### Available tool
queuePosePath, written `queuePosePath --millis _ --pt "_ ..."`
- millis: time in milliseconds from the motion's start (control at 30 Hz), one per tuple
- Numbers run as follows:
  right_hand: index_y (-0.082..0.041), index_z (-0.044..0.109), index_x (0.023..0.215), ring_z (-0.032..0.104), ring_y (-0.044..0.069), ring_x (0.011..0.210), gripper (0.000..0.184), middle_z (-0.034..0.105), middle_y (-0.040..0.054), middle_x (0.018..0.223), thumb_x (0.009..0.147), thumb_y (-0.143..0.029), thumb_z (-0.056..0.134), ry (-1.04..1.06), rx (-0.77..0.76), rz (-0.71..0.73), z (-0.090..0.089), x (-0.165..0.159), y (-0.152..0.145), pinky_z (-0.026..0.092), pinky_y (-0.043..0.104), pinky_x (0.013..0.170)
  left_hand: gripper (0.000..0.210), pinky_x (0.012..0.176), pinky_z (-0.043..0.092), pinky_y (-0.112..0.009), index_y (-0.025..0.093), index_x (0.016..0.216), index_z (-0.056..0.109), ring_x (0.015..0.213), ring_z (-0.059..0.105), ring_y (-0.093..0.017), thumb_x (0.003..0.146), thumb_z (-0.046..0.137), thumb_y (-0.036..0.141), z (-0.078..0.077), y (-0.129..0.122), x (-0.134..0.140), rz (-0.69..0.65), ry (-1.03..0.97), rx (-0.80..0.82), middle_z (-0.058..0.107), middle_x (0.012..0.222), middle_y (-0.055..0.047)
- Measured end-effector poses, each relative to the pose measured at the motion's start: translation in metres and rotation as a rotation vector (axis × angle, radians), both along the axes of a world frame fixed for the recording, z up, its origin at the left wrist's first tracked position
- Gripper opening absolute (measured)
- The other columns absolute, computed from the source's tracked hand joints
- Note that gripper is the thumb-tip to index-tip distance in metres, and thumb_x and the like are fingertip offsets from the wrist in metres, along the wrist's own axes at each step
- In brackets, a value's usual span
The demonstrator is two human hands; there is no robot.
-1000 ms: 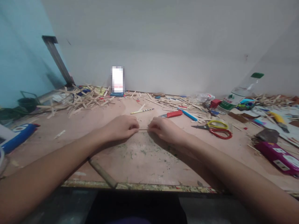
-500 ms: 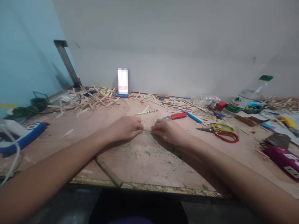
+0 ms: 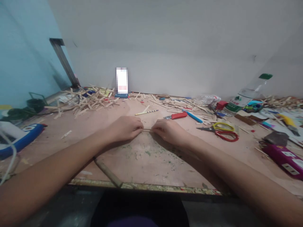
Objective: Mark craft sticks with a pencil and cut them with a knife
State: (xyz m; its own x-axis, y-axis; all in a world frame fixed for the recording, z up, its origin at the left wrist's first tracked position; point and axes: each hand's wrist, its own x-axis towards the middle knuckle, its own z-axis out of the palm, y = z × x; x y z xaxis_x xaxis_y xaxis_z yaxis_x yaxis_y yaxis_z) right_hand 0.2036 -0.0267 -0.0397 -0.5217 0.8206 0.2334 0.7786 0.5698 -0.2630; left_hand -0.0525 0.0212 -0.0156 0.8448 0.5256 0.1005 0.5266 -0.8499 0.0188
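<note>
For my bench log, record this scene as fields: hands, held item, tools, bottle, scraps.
Left hand: pinching the stick's left part
Right hand: pinching its right part
Stick: thin, spanning the gap between hands
Scissors: right of the right hand
Pencil: beyond the hands
Bottle: back right, green cap
Strips: heaped back left

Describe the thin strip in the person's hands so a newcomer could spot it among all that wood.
Start at the worktop and find the left hand and right hand, close together near its middle. The pale, thin strip bridges the small gap between the two, running side to side. Unlike the loose sticks lying along the back, it is held in both hands.
</note>
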Motion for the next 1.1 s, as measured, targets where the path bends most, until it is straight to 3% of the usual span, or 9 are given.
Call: queuePosePath --millis 467,1100 --pt "-0.018 0.075 0.119 0.075 0.023 0.106 0.021 0.076 0.0079 0.121 0.108 -0.036 0.072 -0.057 0.001 -0.002 0.003 -0.002 -0.003 0.064 0.046 0.095 0.025 0.091 0.065 -0.042 0.016 0.115 0.073 0.098 0.074 -0.020 0.108 0.071 0.039 -0.005 0.005 -0.004 -0.018 -0.016 0.003 0.075 0.109 -0.005" --pt "-0.018 0.074 0.118 0.075 0.022 0.104 0.022 0.076 0.0076 0.119 0.108 -0.038 0.072 0.021 -0.083 0.053 0.005 0.001 -0.002 0.064 0.045 0.094 0.022 0.085 0.065 -0.037 0.016 0.108 0.073 0.090 0.073 -0.017 0.109 0.070 0.038 -0.010 0.017 -0.014 -0.232 -0.166 -0.105 0.075 0.102 -0.004"
